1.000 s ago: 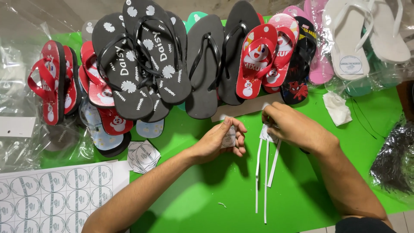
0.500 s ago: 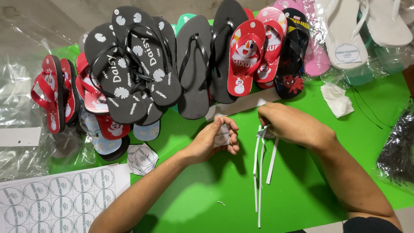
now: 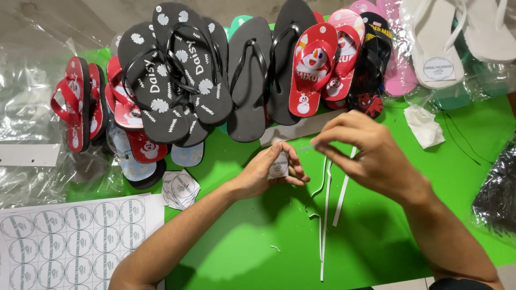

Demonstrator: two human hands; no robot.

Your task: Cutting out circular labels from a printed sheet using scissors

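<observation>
While left hand (image 3: 266, 174) pinches the round sticker (image 3: 278, 165) by its edges, right hand (image 3: 365, 153) pinches thin paper strips (image 3: 326, 215) w/ fingertips; both look light, floppy, easy to crease.

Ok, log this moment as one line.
left hand: holds small round-printed sticker square | right hand: pinches thin white paper strips | surface: green table | behind: row of flip-flops

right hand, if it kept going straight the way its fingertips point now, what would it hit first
The right hand points left toward the left hand, which holds a small round sticker. It would likely meet that sticker and the fingers around it first, though one view leaves their relative height unclear.
</observation>
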